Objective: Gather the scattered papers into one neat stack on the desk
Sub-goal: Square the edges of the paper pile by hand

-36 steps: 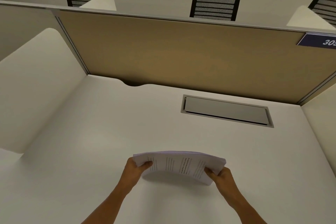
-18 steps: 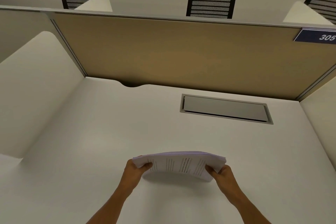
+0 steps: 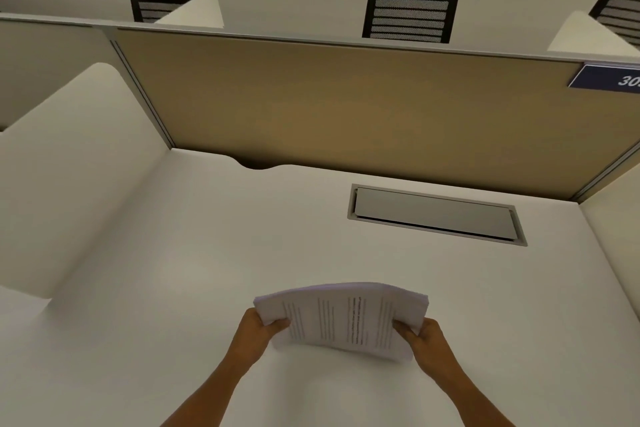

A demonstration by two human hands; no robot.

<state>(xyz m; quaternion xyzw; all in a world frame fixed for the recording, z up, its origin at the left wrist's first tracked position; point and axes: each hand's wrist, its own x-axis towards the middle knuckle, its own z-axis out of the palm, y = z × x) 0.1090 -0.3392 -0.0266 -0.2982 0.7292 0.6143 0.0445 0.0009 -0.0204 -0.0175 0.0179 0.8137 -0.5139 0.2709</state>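
A stack of printed white papers [image 3: 341,317] stands on its lower edge on the white desk [image 3: 194,281], near the front middle, bowed and tilted toward me. My left hand [image 3: 258,329] grips the stack's left side with the thumb on the front sheet. My right hand [image 3: 424,336] grips its right side the same way. No loose sheets lie elsewhere on the desk.
A grey cable hatch [image 3: 434,215] is set into the desk at the back right. A tan partition [image 3: 346,107] closes the back, with white side dividers [image 3: 69,177] left and right. Black mesh chairs [image 3: 410,14] stand beyond the partition.
The stack sits a little more upright between my hands, showing more of the printed front sheet. Both hands keep their grip in nearly the same place.
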